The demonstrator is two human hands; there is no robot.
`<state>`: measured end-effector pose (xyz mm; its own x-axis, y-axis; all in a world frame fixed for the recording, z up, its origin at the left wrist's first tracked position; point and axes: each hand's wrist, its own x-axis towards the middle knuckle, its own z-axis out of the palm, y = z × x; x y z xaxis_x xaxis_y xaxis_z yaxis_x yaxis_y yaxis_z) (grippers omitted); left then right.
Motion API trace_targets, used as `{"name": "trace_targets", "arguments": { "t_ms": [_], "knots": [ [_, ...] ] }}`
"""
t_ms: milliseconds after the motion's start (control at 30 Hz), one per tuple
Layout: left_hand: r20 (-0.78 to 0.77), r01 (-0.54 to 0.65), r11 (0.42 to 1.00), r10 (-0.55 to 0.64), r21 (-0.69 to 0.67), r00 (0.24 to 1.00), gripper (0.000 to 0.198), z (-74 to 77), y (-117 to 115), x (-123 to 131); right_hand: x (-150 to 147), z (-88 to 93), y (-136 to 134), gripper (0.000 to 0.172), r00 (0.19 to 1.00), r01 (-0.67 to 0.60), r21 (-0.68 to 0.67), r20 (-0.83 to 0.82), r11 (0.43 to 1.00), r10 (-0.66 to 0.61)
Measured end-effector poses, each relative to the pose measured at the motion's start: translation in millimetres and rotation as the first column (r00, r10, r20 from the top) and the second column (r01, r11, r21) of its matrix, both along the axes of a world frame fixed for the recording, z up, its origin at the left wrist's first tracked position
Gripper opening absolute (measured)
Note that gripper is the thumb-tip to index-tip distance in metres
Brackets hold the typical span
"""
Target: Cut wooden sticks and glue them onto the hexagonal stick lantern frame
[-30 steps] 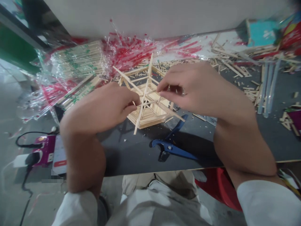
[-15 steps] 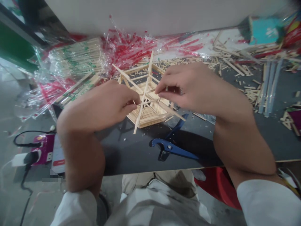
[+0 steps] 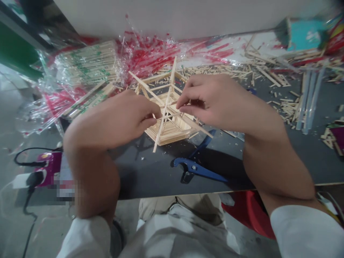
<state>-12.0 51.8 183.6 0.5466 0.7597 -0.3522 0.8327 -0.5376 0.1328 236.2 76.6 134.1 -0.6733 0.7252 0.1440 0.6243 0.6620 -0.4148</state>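
Observation:
A many-sided frame of stacked thin wooden sticks (image 3: 172, 136) stands on the dark table, with long sticks crossing over its top. My left hand (image 3: 126, 120) is on its left side, thumb and forefinger pinched on the end of a short wooden stick (image 3: 168, 116) by the crossing. From the right, my right hand (image 3: 212, 102) pinches another thin stick (image 3: 172, 104) close to the same crossing. Its remaining fingers are curled, and the fingertips partly hide the grip. A blue-handled cutting tool (image 3: 200, 172) lies in front of the frame.
Bundled sticks in clear wrap (image 3: 88, 62) lie at the back left, beside red and clear plastic wrappers (image 3: 150, 53). Cut stick pieces (image 3: 288, 107) and translucent glue-like rods (image 3: 309, 104) lie on the right. A purple power strip (image 3: 49, 166) with cables sits at the left edge.
Almost nothing differs. Both hands keep their pinches at the crossing, and the view has shifted very slightly.

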Motion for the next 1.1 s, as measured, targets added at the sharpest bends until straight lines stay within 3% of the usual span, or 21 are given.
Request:
{"name": "trace_targets", "arguments": {
  "t_ms": [500,1100],
  "knots": [
    [-0.029,-0.024,1.000,0.024,0.008,0.999,0.036,-1.4,0.3,-1.9,2.4,3.6,1.0,0.020,1.000,0.005,0.053,0.026,0.999,-0.006],
    [0.001,0.011,1.000,-0.011,0.001,1.000,0.040,-4.0,1.9,-0.9,9.5,-5.7,6.0,0.018,0.993,-0.024,0.138,-0.115,0.990,0.040]
  ]
}}
